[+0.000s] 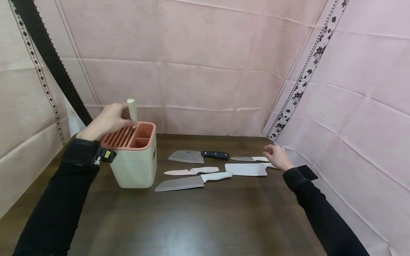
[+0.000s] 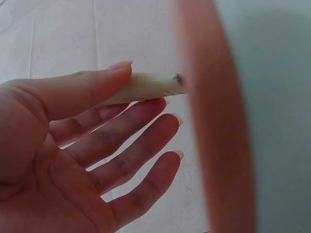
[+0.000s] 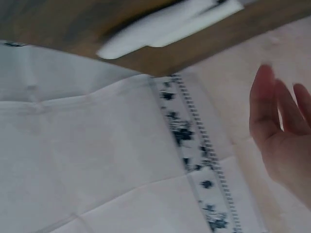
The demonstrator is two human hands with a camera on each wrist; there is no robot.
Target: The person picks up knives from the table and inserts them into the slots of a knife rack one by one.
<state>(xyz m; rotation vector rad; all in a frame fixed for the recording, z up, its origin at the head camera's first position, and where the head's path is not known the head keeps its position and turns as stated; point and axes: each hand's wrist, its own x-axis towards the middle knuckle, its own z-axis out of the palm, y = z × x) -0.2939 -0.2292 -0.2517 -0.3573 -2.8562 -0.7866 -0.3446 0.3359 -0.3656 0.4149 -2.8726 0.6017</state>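
A cream knife block (image 1: 137,167) with a salmon slotted top (image 2: 218,126) stands at the table's left. A cream knife handle (image 1: 131,108) sticks up from one slot. My left hand (image 1: 107,121) is at that handle; in the left wrist view its fingers (image 2: 121,131) are straight, and the forefinger lies along the handle (image 2: 150,87). My right hand (image 1: 276,156) hovers with relaxed fingers (image 3: 279,131) by the white handles of a small knife (image 1: 248,159) and a white cleaver (image 1: 246,169), holding nothing.
A black-handled cleaver (image 1: 192,156), a pink-bladed knife (image 1: 190,171) and a white-handled santoku (image 1: 192,182) lie on the dark wood table (image 1: 198,220). Pink cloth walls (image 1: 208,64) close in the back and both sides. A white handle (image 3: 160,29) shows above my right wrist.
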